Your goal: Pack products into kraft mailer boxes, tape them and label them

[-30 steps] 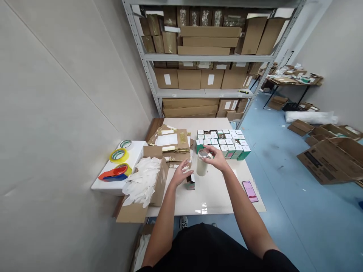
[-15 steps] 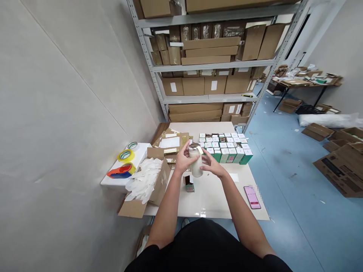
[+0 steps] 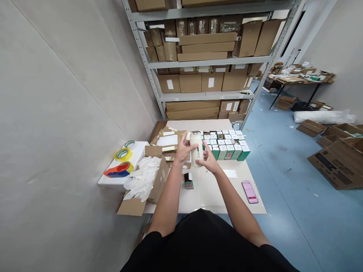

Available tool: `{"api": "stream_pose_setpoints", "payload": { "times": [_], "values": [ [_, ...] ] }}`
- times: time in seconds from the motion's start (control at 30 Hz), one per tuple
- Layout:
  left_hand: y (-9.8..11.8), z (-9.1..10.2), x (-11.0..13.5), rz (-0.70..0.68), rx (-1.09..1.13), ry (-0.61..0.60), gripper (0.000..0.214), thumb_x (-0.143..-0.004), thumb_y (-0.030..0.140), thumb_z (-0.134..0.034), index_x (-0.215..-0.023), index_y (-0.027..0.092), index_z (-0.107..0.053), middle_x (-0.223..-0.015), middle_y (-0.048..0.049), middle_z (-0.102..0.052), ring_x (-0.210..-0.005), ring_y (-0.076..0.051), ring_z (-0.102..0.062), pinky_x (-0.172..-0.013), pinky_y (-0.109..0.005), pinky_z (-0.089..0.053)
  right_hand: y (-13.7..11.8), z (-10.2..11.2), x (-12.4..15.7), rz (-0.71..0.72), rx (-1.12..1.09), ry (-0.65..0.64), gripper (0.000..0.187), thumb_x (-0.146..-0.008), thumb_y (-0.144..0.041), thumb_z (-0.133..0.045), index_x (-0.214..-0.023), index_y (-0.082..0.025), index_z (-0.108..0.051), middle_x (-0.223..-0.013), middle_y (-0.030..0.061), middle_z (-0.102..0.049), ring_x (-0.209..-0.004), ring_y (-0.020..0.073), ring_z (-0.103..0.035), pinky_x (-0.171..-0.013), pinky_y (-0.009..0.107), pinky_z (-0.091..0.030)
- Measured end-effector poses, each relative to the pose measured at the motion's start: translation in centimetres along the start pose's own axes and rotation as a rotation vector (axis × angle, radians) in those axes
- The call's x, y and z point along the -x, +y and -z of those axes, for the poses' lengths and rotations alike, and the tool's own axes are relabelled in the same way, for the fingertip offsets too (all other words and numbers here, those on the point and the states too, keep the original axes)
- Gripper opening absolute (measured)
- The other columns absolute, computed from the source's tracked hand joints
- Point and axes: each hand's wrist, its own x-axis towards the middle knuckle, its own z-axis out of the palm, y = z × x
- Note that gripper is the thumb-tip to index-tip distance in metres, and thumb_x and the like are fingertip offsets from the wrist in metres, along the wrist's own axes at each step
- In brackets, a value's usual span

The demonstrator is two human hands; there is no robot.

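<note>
A cream-white bottle with a shiny metal cap is held upright above the white table, between both hands. My left hand grips its left side near the top. My right hand wraps its lower right side. Below the hands a small open green-and-white box stands on the table. Just behind the bottle, several rows of matching green-and-white boxes stand side by side.
A cardboard box of white packing bags sits at the table's left, beside tape rolls and a red-blue dispenser. Flattened cartons lie behind. A pink phone lies at the right edge. Shelving with cartons stands beyond.
The bottle was in my right hand alone a second ago; my left hand rose from near the small open box and took hold too. Both hands lifted the bottle up and away.
</note>
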Motion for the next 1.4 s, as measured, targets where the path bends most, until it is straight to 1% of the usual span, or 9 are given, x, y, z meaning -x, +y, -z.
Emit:
{"api": "stream_pose_setpoints", "payload": {
  "times": [0.17,0.37,0.47,0.53,0.7,0.9,1.07,1.23,1.4],
  "values": [
    [1.3,0.5,-0.2,-0.015,-0.038,0.068,0.127,-0.069,0.036,-0.095,-0.167,0.030,-0.013,-0.139,-0.0128,-0.063,-0.121,-0.027,-0.067,-0.102,-0.041,-0.056,-0.3,-1.0,-0.5,0.043,0.113,0.140,0.129,-0.064,-0.035,-0.092,-0.166,-0.031,-0.013,-0.113,0.0050,-0.069,-0.095,0.0233,-0.069,-0.094,0.044,-0.057],
    [1.1,1.2,0.5,-0.006,-0.024,0.039,0.126,-0.076,0.039,-0.090,-0.168,0.030,-0.004,-0.129,-0.0115,-0.070,-0.116,-0.026,-0.069,-0.103,-0.044,-0.056,-0.7,-1.6,-0.1,0.035,0.039,-0.049,0.124,-0.073,-0.039,-0.085,-0.167,-0.033,-0.005,-0.119,0.0062,-0.069,-0.100,0.0231,-0.069,-0.093,0.042,-0.057],
    [1.0,1.0,0.9,0.004,-0.023,0.046,0.120,-0.078,0.042,-0.088,-0.167,0.032,-0.008,-0.139,-0.0127,-0.065,-0.124,-0.027,-0.065,-0.104,-0.042,-0.055,-0.5,-1.9,0.1,0.047,0.066,0.068,0.133,-0.067,-0.039,-0.090,-0.167,-0.033,-0.004,-0.111,0.0041,-0.068,-0.092,0.0219,-0.068,-0.087,0.041,-0.059],
    [1.3,0.9,0.9,0.015,-0.026,0.069,0.125,-0.074,0.040,-0.091,-0.167,0.031,-0.008,-0.133,-0.0123,-0.067,-0.121,-0.026,-0.066,-0.101,-0.040,-0.057,-0.3,-2.1,0.2,0.046,0.099,0.122,0.138,-0.062,-0.039,-0.094,-0.167,-0.033,-0.005,-0.109,0.0035,-0.067,-0.091,0.0218,-0.067,-0.087,0.041,-0.058],
    [2.1,0.7,0.9,0.054,0.040,0.114,0.125,-0.075,0.039,-0.091,-0.168,0.025,-0.009,-0.113,-0.0083,-0.074,-0.105,-0.023,-0.071,-0.096,-0.038,-0.058,0.0,-2.1,0.7,0.008,-0.003,-0.009,0.134,-0.072,-0.044,-0.087,-0.167,-0.032,0.007,-0.118,0.0059,-0.067,-0.099,0.0221,-0.067,-0.091,0.041,-0.056],
    [2.1,0.4,0.9,0.059,0.013,0.099,0.123,-0.072,0.035,-0.093,-0.167,0.027,-0.016,-0.130,-0.0107,-0.070,-0.118,-0.025,-0.067,-0.102,-0.036,-0.055,0.2,-2.2,1.3,0.029,0.157,0.168,0.139,-0.060,-0.040,-0.095,-0.168,-0.032,-0.007,-0.104,0.0015,-0.066,-0.091,0.0212,-0.065,-0.090,0.040,-0.055],
    [2.0,0.4,0.9,0.048,0.004,0.072,0.126,-0.072,0.038,-0.093,-0.167,0.024,-0.012,-0.124,-0.0114,-0.073,-0.113,-0.025,-0.069,-0.101,-0.041,-0.055,0.9,-2.2,1.5,0.019,0.030,0.038,0.130,-0.075,-0.041,-0.085,-0.167,-0.034,0.006,-0.110,0.0032,-0.067,-0.092,0.0204,-0.067,-0.088,0.040,-0.056],
    [1.7,1.0,0.3,0.028,-0.117,0.087,0.125,-0.068,0.037,-0.095,-0.166,0.023,-0.020,-0.135,-0.0143,-0.067,-0.122,-0.026,-0.065,-0.104,-0.038,-0.053,1.3,-2.2,1.3,0.023,0.149,0.177,0.140,-0.063,-0.037,-0.094,-0.168,-0.031,-0.001,-0.106,0.0030,-0.066,-0.089,0.0210,-0.066,-0.087,0.040,-0.056],
    [1.4,2.3,-0.2,0.016,-0.067,0.017,0.126,-0.071,0.042,-0.093,-0.167,0.020,-0.014,-0.132,-0.0151,-0.069,-0.121,-0.027,-0.066,-0.105,-0.041,-0.053,1.1,-2.2,0.7,0.011,0.086,0.030,0.135,-0.070,-0.038,-0.088,-0.167,-0.032,0.006,-0.113,0.0045,-0.066,-0.096,0.0212,-0.067,-0.093,0.041,-0.055]
  ]
}}
